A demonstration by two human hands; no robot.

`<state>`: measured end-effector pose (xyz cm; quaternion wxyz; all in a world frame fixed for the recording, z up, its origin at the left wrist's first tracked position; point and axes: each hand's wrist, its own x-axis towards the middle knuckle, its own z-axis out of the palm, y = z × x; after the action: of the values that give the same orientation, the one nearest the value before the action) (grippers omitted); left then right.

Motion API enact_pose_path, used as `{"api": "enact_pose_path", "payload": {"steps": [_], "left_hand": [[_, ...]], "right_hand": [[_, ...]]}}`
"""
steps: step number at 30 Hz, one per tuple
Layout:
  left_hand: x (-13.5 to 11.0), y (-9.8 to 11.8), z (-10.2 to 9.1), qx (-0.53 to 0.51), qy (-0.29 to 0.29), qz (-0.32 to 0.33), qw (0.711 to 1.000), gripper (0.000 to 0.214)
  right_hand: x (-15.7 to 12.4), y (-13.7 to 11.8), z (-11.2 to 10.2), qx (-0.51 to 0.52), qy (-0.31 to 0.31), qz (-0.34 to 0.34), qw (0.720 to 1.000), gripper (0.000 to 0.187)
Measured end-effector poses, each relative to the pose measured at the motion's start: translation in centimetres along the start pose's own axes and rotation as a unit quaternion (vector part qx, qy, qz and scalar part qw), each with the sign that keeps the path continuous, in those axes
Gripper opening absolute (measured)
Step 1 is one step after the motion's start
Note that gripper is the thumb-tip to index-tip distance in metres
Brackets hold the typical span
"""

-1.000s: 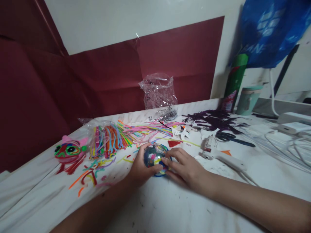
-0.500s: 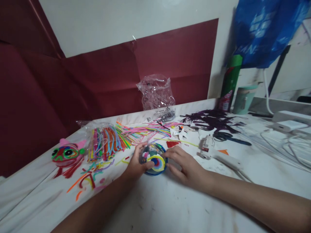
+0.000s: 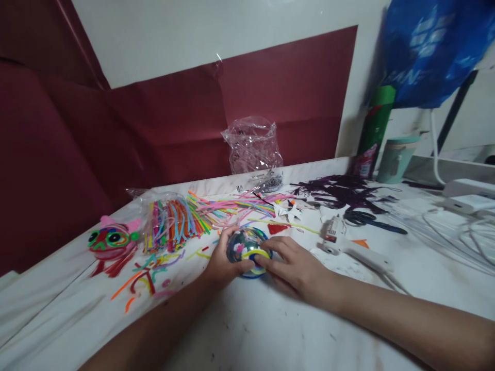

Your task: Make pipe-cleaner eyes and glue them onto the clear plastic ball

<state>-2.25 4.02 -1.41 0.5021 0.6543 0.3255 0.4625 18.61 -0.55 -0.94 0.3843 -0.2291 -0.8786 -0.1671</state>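
A round, clear, shiny ball or dome point(image 3: 240, 246) with a blue rim sits at the middle of the table. On its front is a coiled disc point(image 3: 256, 254), yellow outside and blue inside, partly covered by my fingers. My left hand point(image 3: 222, 265) is wrapped round the ball's left side, thumb at the disc's lower edge. From the right, my right hand point(image 3: 299, 268) grips the ball, its thumb and fingers pressing at the disc. Small pink and white bits show inside or on the ball; I cannot tell which.
A pig-like craft face point(image 3: 112, 239) sits left, beside bagged pipe cleaners point(image 3: 174, 221) and loose cut pieces point(image 3: 145, 275). To the right lie a glue gun point(image 3: 358, 253), dark scissors point(image 3: 375, 221) and purple strands point(image 3: 340, 190). A clear plastic bag point(image 3: 255, 147) stands behind.
My right hand has moved further over the ball's front, now touching the coiled disc, which it covers more. The whole view has shifted slightly.
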Motion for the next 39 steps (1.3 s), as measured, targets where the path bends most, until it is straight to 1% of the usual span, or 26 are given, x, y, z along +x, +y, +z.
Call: {"api": "enact_pose_path", "payload": {"steps": [3,7,10,14,20,25,27,30,32,34,37,39], "left_hand": [[0.0,-0.4,-0.1,-0.007,0.001,0.005,1.000,0.087],[-0.1,-0.8,-0.6,-0.016,-0.034,0.019,0.999,0.095],[-0.1,-1.0,-1.0,0.018,-0.047,0.036,0.998,0.086],[0.1,-1.1,-1.3,0.037,-0.039,0.042,0.998,0.070],[0.1,-1.0,-1.1,0.037,-0.040,0.040,0.998,0.066],[0.0,-0.8,-0.9,0.059,-0.016,0.060,0.996,0.060],[0.0,-0.9,-0.7,0.062,-0.007,0.061,0.996,0.059],[0.0,-1.0,-0.5,0.063,0.010,0.063,0.996,0.056],[0.1,-1.1,-0.4,0.065,0.018,0.065,0.996,0.056],[0.1,-1.2,-0.3,0.070,0.020,0.065,0.995,0.058],[0.0,-1.2,-0.2,0.069,0.014,0.067,0.995,0.063],[-0.1,-1.0,-0.2,0.060,0.004,0.066,0.996,0.062]], "right_hand": [[-0.2,0.2,0.1,-0.009,-0.006,-0.002,1.000,0.031],[-0.1,0.2,0.0,-0.005,-0.011,-0.002,1.000,0.031],[0.0,0.1,-0.1,0.005,-0.016,0.003,1.000,0.031],[0.0,0.1,-0.1,0.007,-0.025,0.017,1.000,0.031],[0.1,0.0,-0.3,0.012,-0.023,0.019,0.999,0.029],[-0.1,0.3,-0.1,0.026,-0.021,0.023,0.999,0.033],[-0.3,0.4,0.1,0.045,-0.011,0.040,0.998,0.038],[-0.6,0.4,0.7,0.063,-0.007,0.105,0.992,0.052],[-0.9,0.5,1.1,0.066,-0.020,0.152,0.986,0.065],[-1.3,0.7,1.6,0.072,-0.038,0.180,0.980,0.074],[-1.6,1.0,1.9,0.088,-0.047,0.198,0.975,0.072],[-1.6,1.1,1.9,0.096,-0.050,0.205,0.973,0.070]]}}
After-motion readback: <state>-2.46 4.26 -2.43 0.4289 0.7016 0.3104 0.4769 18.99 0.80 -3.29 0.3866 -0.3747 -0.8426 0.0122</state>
